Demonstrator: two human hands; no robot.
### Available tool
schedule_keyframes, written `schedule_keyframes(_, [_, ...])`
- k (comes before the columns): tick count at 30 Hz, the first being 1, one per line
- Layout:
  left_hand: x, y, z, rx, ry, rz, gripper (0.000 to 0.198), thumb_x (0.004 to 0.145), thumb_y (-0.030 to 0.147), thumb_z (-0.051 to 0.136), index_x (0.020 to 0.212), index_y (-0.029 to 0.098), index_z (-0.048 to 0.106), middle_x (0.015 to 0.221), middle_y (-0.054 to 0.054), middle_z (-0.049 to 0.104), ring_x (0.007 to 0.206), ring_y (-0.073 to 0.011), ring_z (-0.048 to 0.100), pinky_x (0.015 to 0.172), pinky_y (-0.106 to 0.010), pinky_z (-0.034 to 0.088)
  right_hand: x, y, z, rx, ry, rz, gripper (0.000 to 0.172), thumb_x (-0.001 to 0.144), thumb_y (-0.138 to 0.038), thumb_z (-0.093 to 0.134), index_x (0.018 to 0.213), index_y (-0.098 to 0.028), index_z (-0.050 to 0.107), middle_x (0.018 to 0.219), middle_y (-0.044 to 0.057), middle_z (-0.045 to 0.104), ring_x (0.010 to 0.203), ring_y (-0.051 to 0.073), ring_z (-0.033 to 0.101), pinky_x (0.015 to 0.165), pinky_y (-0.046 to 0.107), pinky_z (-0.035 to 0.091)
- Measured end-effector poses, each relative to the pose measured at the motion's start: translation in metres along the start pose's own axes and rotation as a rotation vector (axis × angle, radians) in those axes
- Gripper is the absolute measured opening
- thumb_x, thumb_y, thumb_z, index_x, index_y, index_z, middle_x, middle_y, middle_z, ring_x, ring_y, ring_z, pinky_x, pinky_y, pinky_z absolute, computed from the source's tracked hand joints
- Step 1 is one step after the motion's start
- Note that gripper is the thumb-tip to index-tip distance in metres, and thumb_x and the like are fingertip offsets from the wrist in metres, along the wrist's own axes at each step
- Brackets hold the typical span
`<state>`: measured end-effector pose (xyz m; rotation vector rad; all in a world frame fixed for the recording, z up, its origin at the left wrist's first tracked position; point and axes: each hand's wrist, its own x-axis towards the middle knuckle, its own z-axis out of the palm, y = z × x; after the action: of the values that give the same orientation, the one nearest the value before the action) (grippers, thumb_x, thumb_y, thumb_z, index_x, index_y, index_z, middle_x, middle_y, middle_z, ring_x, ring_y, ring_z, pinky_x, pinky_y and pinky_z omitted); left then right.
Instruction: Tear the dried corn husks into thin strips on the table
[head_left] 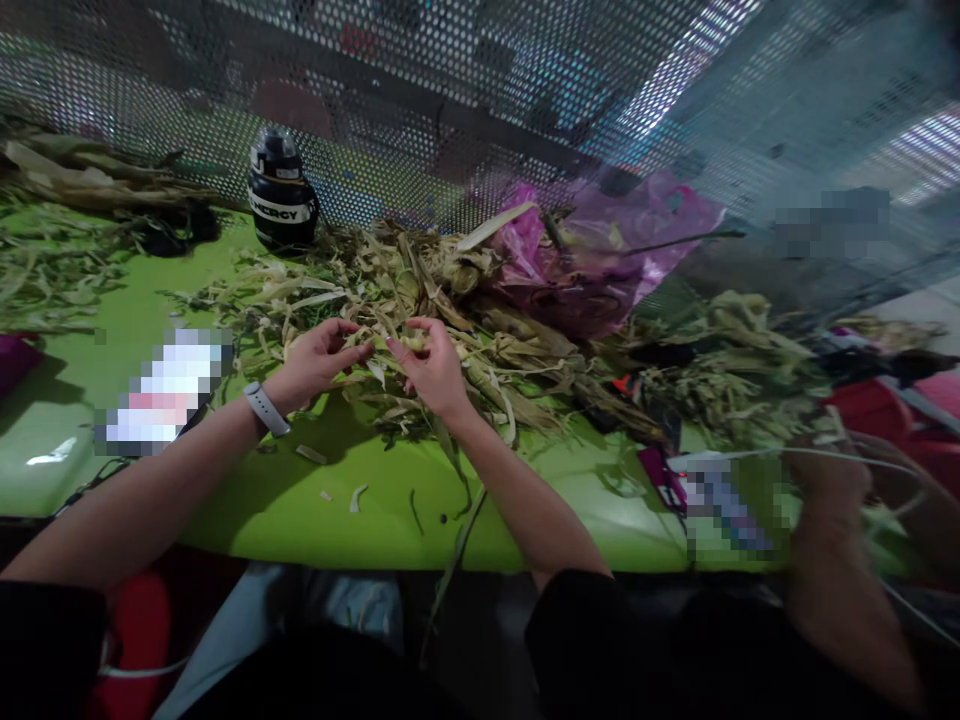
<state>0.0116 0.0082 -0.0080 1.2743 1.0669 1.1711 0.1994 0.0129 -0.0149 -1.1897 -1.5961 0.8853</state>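
My left hand (pixel 324 356), with a pale watch band on its wrist, is closed in a pinch over the heap of dried plant matter. Close on its right, my right hand (pixel 436 372) pinches a pale yellow-green plant strip (pixel 412 343) between thumb and fingers. The strip seems to run across to my left fingertips. Around and beneath both hands lies a heap of dry husks and stalks (pixel 405 275), tangled and straw-coloured. A long thin leaf (pixel 454 545) hangs down over the table's front edge below my right wrist.
On the green table (pixel 300 515) stand a black bottle (pixel 281 205) behind and a lit phone (pixel 169 390) at left. A pink plastic bag (pixel 600 260) leans against the perforated metal panel (pixel 420 110). Another person's arm (pixel 832 530) reaches in at right, near more husks (pixel 735 370).
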Motion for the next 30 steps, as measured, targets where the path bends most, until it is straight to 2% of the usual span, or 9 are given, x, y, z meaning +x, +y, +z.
schedule_keyframes(2, [0.003, -0.003, -0.003, -0.030, -0.031, -0.030, 0.033, 0.070, 0.037, 0.080, 0.088, 0.016, 0.062, 0.068, 0.002, 0.062, 0.057, -0.0088, 0.053, 0.054, -0.021, 0.043, 0.001, -0.002, -0.001, 0.112, -0.028, -0.004, 0.059, 0.078, -0.055, 0.068, 0.123, -0.023, 0.046, 0.071, -0.005, 0.060, 0.047, 0.009, 0.051, 0.051, 0.024, 0.046])
schedule_keyframes(5, [0.007, -0.008, -0.007, -0.143, -0.047, -0.033, 0.039, 0.064, 0.039, 0.084, 0.087, 0.016, 0.062, 0.072, 0.001, 0.063, 0.060, -0.0082, 0.055, 0.058, -0.021, 0.044, 0.000, -0.006, 0.000, 0.154, -0.085, -0.133, 0.065, 0.074, -0.049, 0.074, 0.128, -0.023, 0.049, 0.089, 0.001, 0.066, 0.069, 0.012, 0.063, 0.069, 0.028, 0.056])
schedule_keyframes(8, [0.009, -0.012, -0.010, -0.196, -0.095, -0.032, 0.037, 0.065, 0.038, 0.083, 0.088, 0.016, 0.065, 0.075, 0.000, 0.063, 0.062, -0.0087, 0.057, 0.059, -0.022, 0.046, -0.004, -0.009, 0.002, 0.146, -0.161, -0.260, 0.053, 0.075, -0.048, 0.074, 0.120, -0.024, 0.059, 0.113, 0.007, 0.066, 0.093, 0.017, 0.068, 0.086, 0.036, 0.057])
schedule_keyframes(11, [0.008, -0.012, -0.008, -0.179, -0.139, -0.051, 0.032, 0.070, 0.037, 0.081, 0.088, 0.015, 0.066, 0.075, 0.000, 0.064, 0.064, -0.0088, 0.058, 0.061, -0.022, 0.046, -0.006, -0.010, 0.004, 0.188, -0.154, -0.263, 0.038, 0.078, -0.051, 0.071, 0.103, -0.023, 0.067, 0.114, 0.007, 0.068, 0.098, 0.019, 0.069, 0.092, 0.040, 0.056])
schedule_keyframes(15, [0.004, -0.009, -0.003, -0.160, -0.103, -0.062, 0.033, 0.071, 0.030, 0.079, 0.095, 0.016, 0.062, 0.077, 0.000, 0.067, 0.070, -0.0099, 0.062, 0.068, -0.023, 0.049, -0.006, -0.009, 0.007, 0.268, -0.057, -0.125, 0.034, 0.079, -0.054, 0.068, 0.090, -0.022, 0.067, 0.091, 0.003, 0.072, 0.071, 0.015, 0.069, 0.076, 0.035, 0.059])
schedule_keyframes(18, [0.003, -0.009, -0.001, -0.076, -0.050, -0.008, 0.034, 0.073, 0.027, 0.077, 0.098, 0.019, 0.056, 0.068, 0.004, 0.062, 0.064, -0.0099, 0.060, 0.062, -0.022, 0.046, -0.005, -0.009, 0.007, 0.293, -0.065, 0.012, 0.038, 0.075, -0.056, 0.070, 0.085, -0.020, 0.063, 0.075, 0.000, 0.071, 0.054, 0.011, 0.061, 0.058, 0.028, 0.055])
schedule_keyframes(24, [0.003, -0.014, -0.003, 0.221, -0.027, 0.186, 0.026, 0.078, 0.028, 0.070, 0.096, 0.021, 0.051, 0.056, 0.008, 0.045, 0.054, -0.0099, 0.050, 0.053, -0.021, 0.038, -0.004, -0.009, 0.008, 0.231, -0.179, 0.137, 0.033, 0.072, -0.049, 0.072, 0.074, -0.017, 0.065, 0.062, -0.001, 0.064, 0.051, 0.009, 0.053, 0.046, 0.021, 0.041])
schedule_keyframes(28, [0.003, -0.016, -0.003, 0.347, -0.124, 0.324, 0.023, 0.086, 0.029, 0.060, 0.103, 0.020, 0.047, 0.071, 0.003, 0.056, 0.066, -0.0125, 0.058, 0.062, -0.024, 0.046, -0.003, -0.006, 0.007, 0.223, -0.201, 0.182, 0.030, 0.073, -0.046, 0.070, 0.075, -0.017, 0.063, 0.059, -0.003, 0.059, 0.046, 0.006, 0.045, 0.042, 0.020, 0.034])
schedule_keyframes(30, [0.003, -0.018, -0.003, 0.400, -0.127, 0.397, 0.023, 0.087, 0.029, 0.058, 0.103, 0.020, 0.046, 0.082, 0.000, 0.060, 0.076, -0.0141, 0.062, 0.069, -0.026, 0.050, -0.003, -0.005, 0.006, 0.214, -0.172, 0.183, 0.030, 0.074, -0.046, 0.069, 0.077, -0.017, 0.061, 0.058, -0.004, 0.057, 0.045, 0.006, 0.043, 0.042, 0.020, 0.033])
